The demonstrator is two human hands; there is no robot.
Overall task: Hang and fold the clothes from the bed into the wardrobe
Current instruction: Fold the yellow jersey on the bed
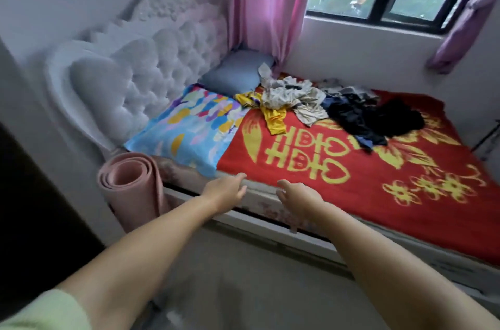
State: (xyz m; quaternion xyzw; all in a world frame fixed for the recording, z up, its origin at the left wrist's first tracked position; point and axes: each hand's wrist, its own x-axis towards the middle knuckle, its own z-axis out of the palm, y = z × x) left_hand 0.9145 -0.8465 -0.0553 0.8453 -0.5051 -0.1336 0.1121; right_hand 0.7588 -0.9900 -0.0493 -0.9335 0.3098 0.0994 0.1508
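I see a bed (351, 210) under a red and gold blanket (311, 167), against a window wall. The pile of clothes (324, 105) lies at the bed's far side, near two pillows. My left hand (226, 190) and right hand (296, 198) reach out over the bed's near edge, fingers relaxed and apart, holding nothing, well short of the clothes.

The red blanket (351, 194) bears a yellow double-happiness sign, 囍.
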